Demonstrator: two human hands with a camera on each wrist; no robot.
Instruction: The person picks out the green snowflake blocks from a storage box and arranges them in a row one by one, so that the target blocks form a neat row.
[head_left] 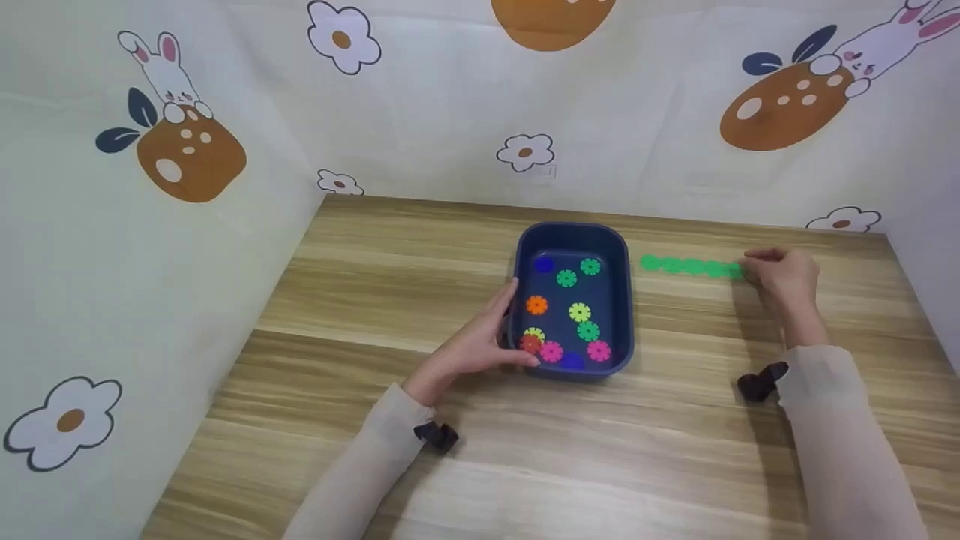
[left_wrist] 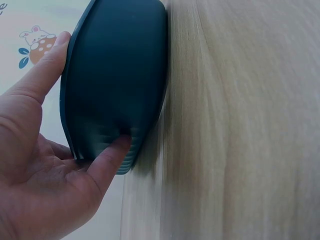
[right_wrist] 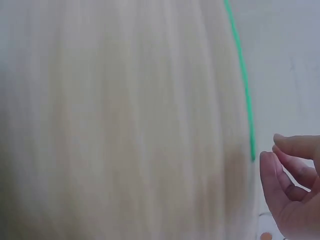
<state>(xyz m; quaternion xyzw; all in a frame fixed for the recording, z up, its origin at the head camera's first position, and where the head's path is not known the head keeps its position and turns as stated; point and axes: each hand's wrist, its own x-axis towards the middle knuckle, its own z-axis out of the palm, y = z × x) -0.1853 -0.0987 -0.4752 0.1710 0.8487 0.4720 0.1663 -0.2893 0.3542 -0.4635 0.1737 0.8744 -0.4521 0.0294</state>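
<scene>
A dark blue rectangular bin [head_left: 628, 300] stands on the table with several notched plastic discs inside, among them an orange disc [head_left: 536, 304] and a yellow disc [head_left: 579, 312]. My left hand [head_left: 480, 337] holds the bin at its near left corner, thumb along the near side and fingers against the left wall. To the bin's right, several green discs [head_left: 691, 266] lie in a straight row. My right hand [head_left: 787, 277] is at the row's right end. In the right wrist view, its fingertips [right_wrist: 267, 157] sit just beside the green strip's end, with nothing between thumb and fingers.
The wood-grain table [head_left: 600, 457] backs onto a patterned cloth wall [head_left: 637, 97], and a similar side wall [head_left: 75, 262] rises at the left. A black wrist mount [head_left: 761, 382] is strapped at each sleeve cuff.
</scene>
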